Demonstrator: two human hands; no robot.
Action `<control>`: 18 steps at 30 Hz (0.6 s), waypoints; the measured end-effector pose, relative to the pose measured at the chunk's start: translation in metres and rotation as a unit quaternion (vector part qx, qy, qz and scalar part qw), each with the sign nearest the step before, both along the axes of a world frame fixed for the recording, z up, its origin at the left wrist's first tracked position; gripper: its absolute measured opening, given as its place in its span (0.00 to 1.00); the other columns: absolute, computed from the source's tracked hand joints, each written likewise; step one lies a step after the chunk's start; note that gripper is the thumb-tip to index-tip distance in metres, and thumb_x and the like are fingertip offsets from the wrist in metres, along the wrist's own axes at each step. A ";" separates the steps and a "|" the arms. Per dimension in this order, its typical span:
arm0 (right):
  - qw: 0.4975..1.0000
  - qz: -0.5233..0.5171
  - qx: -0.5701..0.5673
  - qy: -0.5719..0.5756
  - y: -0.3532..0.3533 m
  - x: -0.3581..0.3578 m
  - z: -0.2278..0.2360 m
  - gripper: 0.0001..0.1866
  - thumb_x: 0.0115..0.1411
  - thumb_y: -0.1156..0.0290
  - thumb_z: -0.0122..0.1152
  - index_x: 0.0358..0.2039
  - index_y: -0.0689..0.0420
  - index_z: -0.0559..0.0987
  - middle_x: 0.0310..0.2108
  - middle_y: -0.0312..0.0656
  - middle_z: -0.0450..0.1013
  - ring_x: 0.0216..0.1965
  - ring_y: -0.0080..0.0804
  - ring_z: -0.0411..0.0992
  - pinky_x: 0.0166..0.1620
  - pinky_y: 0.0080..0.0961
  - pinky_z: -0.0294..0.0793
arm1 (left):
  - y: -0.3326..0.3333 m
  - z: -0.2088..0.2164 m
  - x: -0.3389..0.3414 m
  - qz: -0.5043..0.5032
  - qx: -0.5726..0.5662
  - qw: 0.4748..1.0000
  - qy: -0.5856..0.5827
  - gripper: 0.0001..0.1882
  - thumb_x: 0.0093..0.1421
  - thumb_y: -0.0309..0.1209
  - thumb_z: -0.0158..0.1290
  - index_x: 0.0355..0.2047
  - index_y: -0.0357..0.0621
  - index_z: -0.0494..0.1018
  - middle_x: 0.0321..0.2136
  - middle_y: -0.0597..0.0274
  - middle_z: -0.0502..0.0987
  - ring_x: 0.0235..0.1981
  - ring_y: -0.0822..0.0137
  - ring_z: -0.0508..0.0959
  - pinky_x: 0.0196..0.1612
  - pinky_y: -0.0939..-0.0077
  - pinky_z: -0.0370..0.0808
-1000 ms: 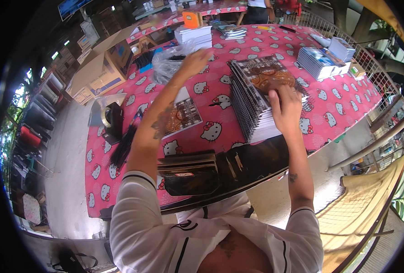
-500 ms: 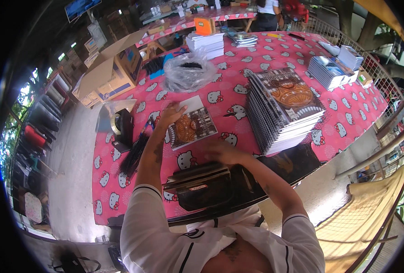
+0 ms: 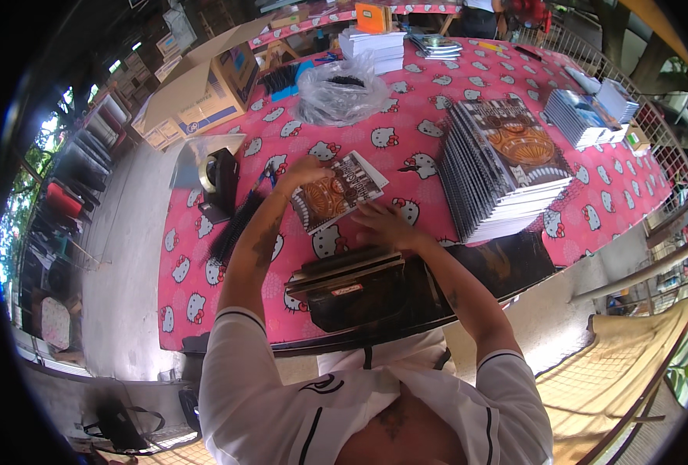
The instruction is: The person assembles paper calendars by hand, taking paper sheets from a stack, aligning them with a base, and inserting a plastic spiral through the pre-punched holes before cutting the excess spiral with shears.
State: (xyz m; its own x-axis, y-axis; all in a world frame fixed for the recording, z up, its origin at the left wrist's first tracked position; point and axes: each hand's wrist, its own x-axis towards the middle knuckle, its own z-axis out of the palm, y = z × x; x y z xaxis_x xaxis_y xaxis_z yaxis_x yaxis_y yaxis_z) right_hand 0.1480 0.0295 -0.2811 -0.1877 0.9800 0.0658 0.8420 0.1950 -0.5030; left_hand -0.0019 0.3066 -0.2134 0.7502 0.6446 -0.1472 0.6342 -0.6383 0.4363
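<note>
A stack of loose printed sheets (image 3: 336, 194), the top one a cover with an orange-brown carved design, lies slanted on the pink tablecloth before me. White paper sticks out at its right corner. My left hand (image 3: 308, 173) grips the upper left edge of these sheets, its fingers bent over them. By the lower right edge is my right hand (image 3: 389, 226), fingers stretched out and reaching that edge, with nothing held. To the right stands a tall stack of spiral-bound notebooks (image 3: 507, 167) with a matching cover. A black binding machine (image 3: 359, 298) sits at the table's near edge.
Left of my left forearm are a tape dispenser (image 3: 218, 186) and black binding coils (image 3: 239, 225). Farther back lie a clear plastic bag (image 3: 340, 97), an open cardboard box (image 3: 204, 89) and a white paper stack (image 3: 371, 50). Blue-covered booklets (image 3: 580, 116) stand at the far right.
The printed sheets have turned and their white part now shows at the right instead of the top. My left hand has shifted onto the cover's edge; my right hand has come up to the sheets.
</note>
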 end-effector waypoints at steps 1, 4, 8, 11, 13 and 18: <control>1.000 -0.001 0.000 0.003 0.000 0.000 0.000 0.39 0.64 0.35 0.46 0.69 0.44 0.65 0.75 0.43 0.47 0.76 0.41 0.40 0.71 0.52 0.36 | 0.003 0.003 0.003 0.015 -0.035 0.999 0.032 0.31 0.47 0.53 0.62 0.38 0.34 0.81 0.36 0.37 0.81 0.40 0.49 0.83 0.44 0.60 0.77; 1.000 -0.011 -0.012 0.008 0.000 0.003 0.001 0.40 0.63 0.33 0.46 0.69 0.44 0.65 0.75 0.42 0.46 0.76 0.41 0.40 0.72 0.51 0.35 | 0.004 0.007 0.011 0.030 -0.097 0.995 0.018 0.31 0.44 0.52 0.61 0.32 0.31 0.80 0.34 0.39 0.81 0.37 0.53 0.82 0.41 0.62 0.76; 0.998 -0.016 -0.049 0.020 0.003 0.007 0.001 0.44 0.60 0.29 0.48 0.69 0.43 0.65 0.76 0.42 0.43 0.76 0.41 0.37 0.72 0.51 0.32 | -0.005 0.011 0.019 -0.006 -0.040 0.996 0.080 0.32 0.45 0.49 0.61 0.38 0.28 0.79 0.36 0.42 0.82 0.37 0.55 0.81 0.41 0.64 0.75; 0.998 -0.019 -0.048 0.044 0.002 0.014 -0.005 0.45 0.58 0.28 0.49 0.69 0.42 0.64 0.76 0.42 0.41 0.77 0.40 0.35 0.73 0.51 0.30 | -0.009 0.008 0.027 -0.019 -0.028 0.997 0.066 0.32 0.48 0.46 0.61 0.44 0.27 0.76 0.39 0.48 0.82 0.40 0.59 0.80 0.44 0.66 0.75; 0.997 -0.023 -0.055 0.045 0.002 0.016 -0.007 0.45 0.58 0.27 0.49 0.69 0.42 0.64 0.76 0.42 0.40 0.77 0.40 0.34 0.73 0.52 0.29 | -0.007 0.004 0.028 -0.021 -0.061 0.995 0.081 0.33 0.48 0.44 0.60 0.48 0.27 0.74 0.41 0.48 0.81 0.41 0.59 0.80 0.44 0.66 0.75; 0.997 -0.031 -0.068 0.030 0.004 0.021 -0.007 0.46 0.57 0.27 0.49 0.70 0.42 0.64 0.76 0.42 0.39 0.77 0.39 0.33 0.73 0.52 0.28 | -0.007 -0.008 0.026 -0.027 -0.088 0.996 0.012 0.35 0.46 0.42 0.60 0.51 0.29 0.73 0.43 0.40 0.80 0.42 0.51 0.81 0.46 0.62 0.76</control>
State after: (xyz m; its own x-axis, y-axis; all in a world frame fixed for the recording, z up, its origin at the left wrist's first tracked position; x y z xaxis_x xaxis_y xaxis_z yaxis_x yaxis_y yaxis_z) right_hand 0.1686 0.0333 -0.2877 -0.1254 0.9904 -0.0589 0.8184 0.0697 -0.5704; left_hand 0.0240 0.2998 -0.2209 0.7781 0.5657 -0.2728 0.6124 -0.5870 0.5295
